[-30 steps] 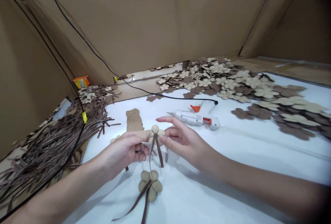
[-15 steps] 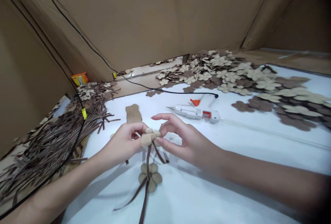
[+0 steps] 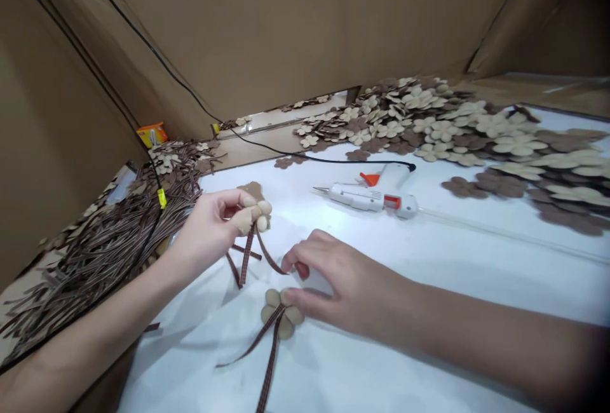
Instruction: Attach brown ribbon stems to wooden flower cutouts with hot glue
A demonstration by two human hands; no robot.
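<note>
Pinched in my left hand is a beige felt flower with brown ribbons hanging below it. My right hand has thumb and fingers apart; its fingertips are near the end of one hanging ribbon, and its thumb is at the edge of a second beige flower on the white table. Two brown ribbons trail from that second flower toward the front. Behind my left hand lies a torn cardboard piece, partly covered.
A white glue gun lies behind my right hand, its black cable running back left. Loose felt flowers are heaped at the back right. Cut ribbons pile up at the left, near an orange and yellow box.
My left hand has moved up and left with its flower. My right hand has let go of that flower and come down to the lower one, its fingers wider apart.
</note>
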